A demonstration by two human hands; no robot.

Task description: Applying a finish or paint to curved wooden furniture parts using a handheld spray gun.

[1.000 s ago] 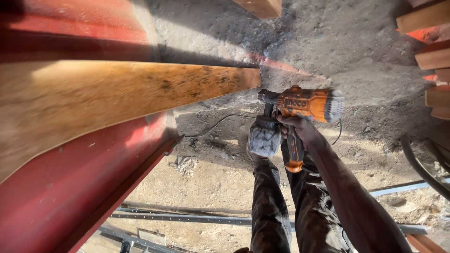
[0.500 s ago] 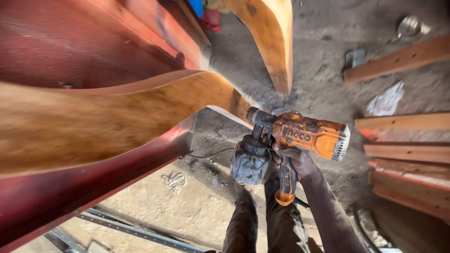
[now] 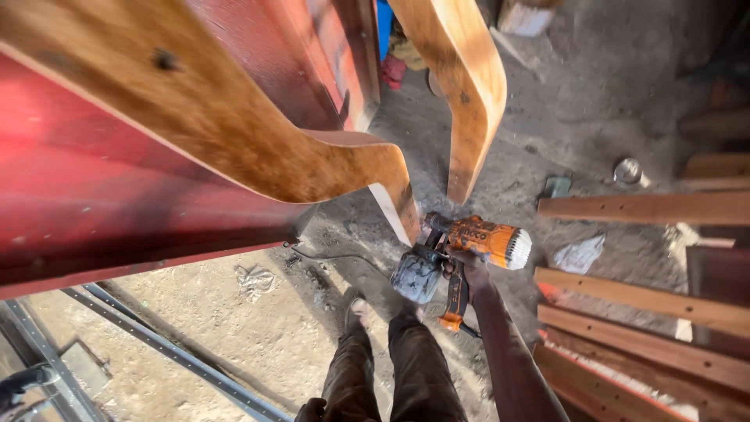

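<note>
Below the curved arm [image 3: 258, 133], your right hand [image 3: 467, 275] has its fingers clamped on the sprayer [image 3: 469, 248], nozzle almost at the arm's lower tip. Left hand not in view. Risk, as judged: that close, finish could pool and run. Cord [image 3: 328, 256] lies by your boots, so you could snag it stepping back.

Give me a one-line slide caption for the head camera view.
Right hand aims an orange paint sprayer at the tip of a curved wooden arm beside a red panel.
</note>
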